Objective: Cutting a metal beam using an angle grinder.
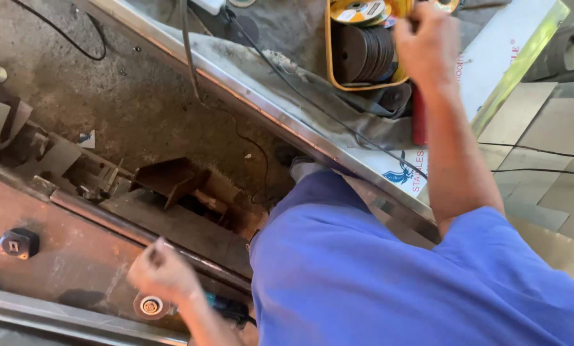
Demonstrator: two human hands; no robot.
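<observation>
Head view: right hand point(426, 40) outstretched, closed over yellow disc holder point(362, 48); left hand point(162, 272) blurred, seemingly fisted.

Rough grey concrete floor point(126, 96), dusty, w/ thin black cables point(200, 96) trailing across. Long shiny steel strip point(248, 96) runs diag. Rusty brown metal plate point(69, 256) lower left. Pale sheet-metal panels point(549, 128) at right. Bright daylight, hard shadows.

Steel rail point(280, 118): bright, glossy metal
Cutting discs point(364, 52): dark, matt, gritty
Floor point(126, 96): rough, dusty concrete
Shirt point(376, 275): blue cloth
</observation>
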